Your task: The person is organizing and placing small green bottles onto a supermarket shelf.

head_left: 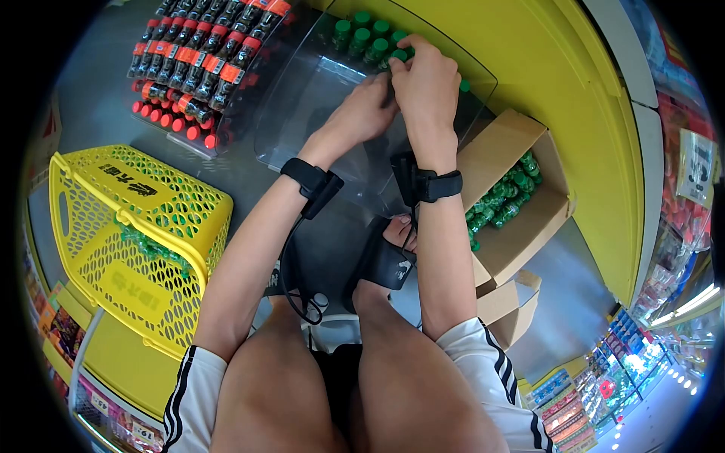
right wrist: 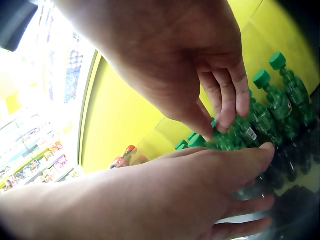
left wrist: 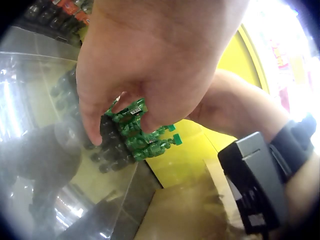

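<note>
Rows of small green soda bottles [head_left: 361, 36] with green caps stand at the far end of a clear plastic tray [head_left: 283, 113]. My right hand [head_left: 427, 87] reaches down over them from the right; in the right wrist view its thumb and fingers curl around a green cap [right wrist: 213, 122], pinching a bottle among the others. My left hand [head_left: 365, 112] is beside it over the tray. Its fingers [right wrist: 245, 206] are spread and fairly straight, with one fingertip right at a bottle bearing a barcode label [right wrist: 251, 133]. The left wrist view shows green bottles [left wrist: 150, 147] beneath the left palm.
A cardboard box [head_left: 521, 249] of loose green bottles stands open at right, against a yellow panel [head_left: 596, 151]. A yellow basket [head_left: 151, 177] with more green bottles is on the left. Stacked dark bottles with red caps [head_left: 204, 53] are at upper left. My feet are below the tray.
</note>
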A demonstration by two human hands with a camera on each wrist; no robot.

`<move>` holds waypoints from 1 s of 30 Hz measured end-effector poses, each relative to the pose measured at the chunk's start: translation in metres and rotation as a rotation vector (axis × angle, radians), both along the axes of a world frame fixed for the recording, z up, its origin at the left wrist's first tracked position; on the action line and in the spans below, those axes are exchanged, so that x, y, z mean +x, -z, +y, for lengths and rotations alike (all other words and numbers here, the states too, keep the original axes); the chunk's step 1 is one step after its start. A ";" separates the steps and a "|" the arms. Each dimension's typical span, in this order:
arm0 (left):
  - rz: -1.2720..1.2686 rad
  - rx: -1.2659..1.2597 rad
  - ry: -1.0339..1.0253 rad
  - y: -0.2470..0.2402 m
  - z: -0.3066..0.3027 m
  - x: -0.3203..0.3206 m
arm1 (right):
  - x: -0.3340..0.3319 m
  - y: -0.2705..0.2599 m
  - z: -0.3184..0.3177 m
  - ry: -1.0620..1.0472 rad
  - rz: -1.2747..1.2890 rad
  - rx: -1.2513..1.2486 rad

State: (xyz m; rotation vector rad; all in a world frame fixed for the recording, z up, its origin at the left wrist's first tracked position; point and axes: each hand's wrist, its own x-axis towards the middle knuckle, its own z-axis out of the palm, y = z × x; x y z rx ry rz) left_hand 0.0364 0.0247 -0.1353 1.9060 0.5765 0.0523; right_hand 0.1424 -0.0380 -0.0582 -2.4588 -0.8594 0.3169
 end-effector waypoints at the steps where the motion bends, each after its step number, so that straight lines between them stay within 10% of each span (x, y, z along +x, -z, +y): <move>1: 0.008 0.026 0.013 0.002 -0.001 0.000 | 0.000 0.001 0.000 0.000 0.000 0.000; 15: -0.010 -0.011 0.055 -0.045 -0.012 -0.039 | -0.033 -0.031 0.004 -0.385 0.177 0.481; 18: -0.394 0.277 0.061 -0.023 -0.022 -0.052 | -0.053 -0.042 0.001 -0.428 0.197 0.511; 29: -0.455 -0.244 0.041 -0.034 -0.049 -0.062 | -0.088 -0.103 -0.061 -0.404 0.156 0.473; 30: -0.548 0.052 0.104 -0.048 -0.048 -0.055 | -0.087 -0.108 -0.071 -0.405 0.125 0.444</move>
